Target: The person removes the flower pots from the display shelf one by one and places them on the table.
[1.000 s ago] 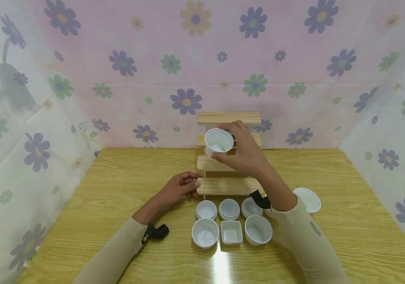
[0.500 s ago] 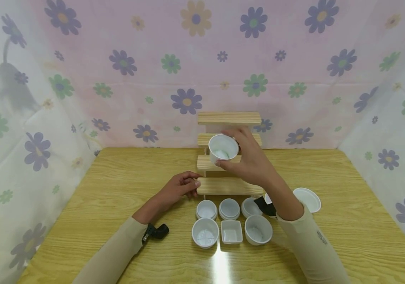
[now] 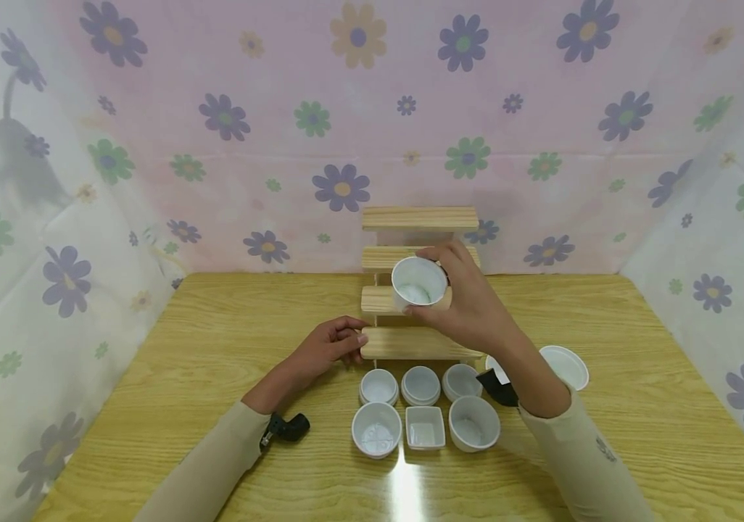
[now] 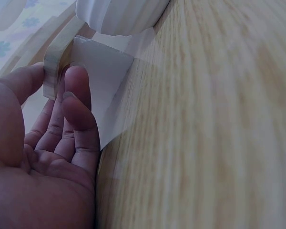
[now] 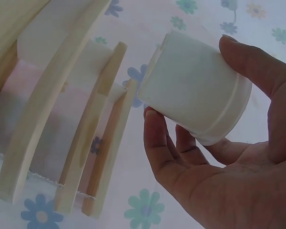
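Observation:
My right hand (image 3: 470, 301) grips a white round cup (image 3: 419, 283) by its side, tilted with its mouth toward the head camera, in front of the stepped wooden shelf (image 3: 420, 342). In the right wrist view, thumb and fingers curve round the cup (image 5: 195, 88) in the air, apart from the shelf's slats (image 5: 93, 129). My left hand (image 3: 326, 348) pinches the left end of the lowest slat. The left wrist view has the thumb on one side of that slat (image 4: 57, 67) and fingers behind it, with a white panel (image 4: 105, 81) underneath.
Before the shelf stand white round bowls (image 3: 377, 429) and a square dish (image 3: 426, 428), in two rows. A white oval dish (image 3: 564, 367) lies right of them; another white piece is partly hidden by the right wrist. A flowered cloth (image 3: 267, 145) hangs behind the wooden table (image 3: 235, 304).
My right hand has moved the cup down and slightly right, from before the upper slats to before the middle ones. The left hand has stayed on the lowest slat.

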`<action>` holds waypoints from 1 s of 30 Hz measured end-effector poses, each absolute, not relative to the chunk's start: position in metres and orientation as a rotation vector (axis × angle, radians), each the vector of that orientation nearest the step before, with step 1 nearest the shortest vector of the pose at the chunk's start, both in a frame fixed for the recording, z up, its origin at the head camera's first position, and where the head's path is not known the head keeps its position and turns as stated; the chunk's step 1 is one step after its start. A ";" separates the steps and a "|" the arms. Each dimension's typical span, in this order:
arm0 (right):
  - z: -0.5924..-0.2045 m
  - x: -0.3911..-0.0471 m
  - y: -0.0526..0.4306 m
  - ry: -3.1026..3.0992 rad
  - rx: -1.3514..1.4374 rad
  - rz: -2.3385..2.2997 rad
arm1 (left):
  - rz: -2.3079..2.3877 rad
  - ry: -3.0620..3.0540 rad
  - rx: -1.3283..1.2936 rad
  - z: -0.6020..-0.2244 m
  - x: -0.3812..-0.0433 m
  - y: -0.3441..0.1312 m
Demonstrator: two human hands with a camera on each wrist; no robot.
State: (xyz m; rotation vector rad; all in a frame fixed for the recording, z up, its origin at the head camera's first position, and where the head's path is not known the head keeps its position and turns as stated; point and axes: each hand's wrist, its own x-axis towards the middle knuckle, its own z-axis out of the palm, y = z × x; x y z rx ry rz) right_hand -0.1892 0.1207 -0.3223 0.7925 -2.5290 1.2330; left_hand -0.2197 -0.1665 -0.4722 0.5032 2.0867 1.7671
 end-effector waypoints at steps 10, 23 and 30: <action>-0.326 -0.182 0.127 -2.558 0.790 1.189 | 1.766 2.086 0.519 -0.473 -0.220 -0.167; -0.333 -0.176 0.142 -2.573 0.795 1.162 | 1.767 2.083 0.509 -0.472 -0.219 -0.168; -0.337 -0.173 0.152 -2.580 0.787 1.159 | 1.755 2.084 0.519 -0.472 -0.219 -0.168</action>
